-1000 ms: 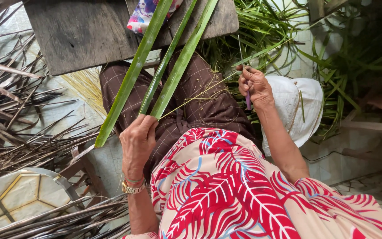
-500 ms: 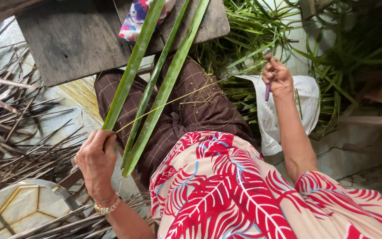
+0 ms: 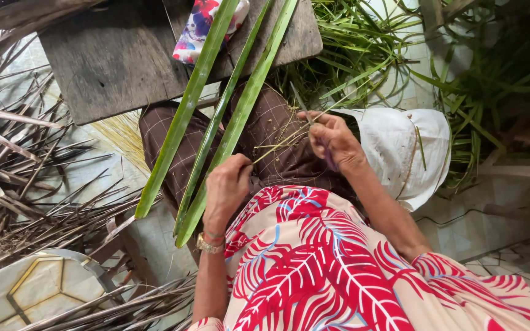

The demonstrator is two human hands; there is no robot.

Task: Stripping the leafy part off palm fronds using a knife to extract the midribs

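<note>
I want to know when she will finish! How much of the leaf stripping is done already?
Done: three long green leaf strips lie across the lap, and dry stalks are heaped on the floor. In hand: the left hand holds the strips, while the right hand, with a small purple-handled tool, pinches a thin rib. Left: a big heap of fresh green leaves looks untouched.

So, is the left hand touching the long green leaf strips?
Touching. In the head view the left hand closes its fingers around the rightmost of the green leaf strips, with no gap between them.
</note>
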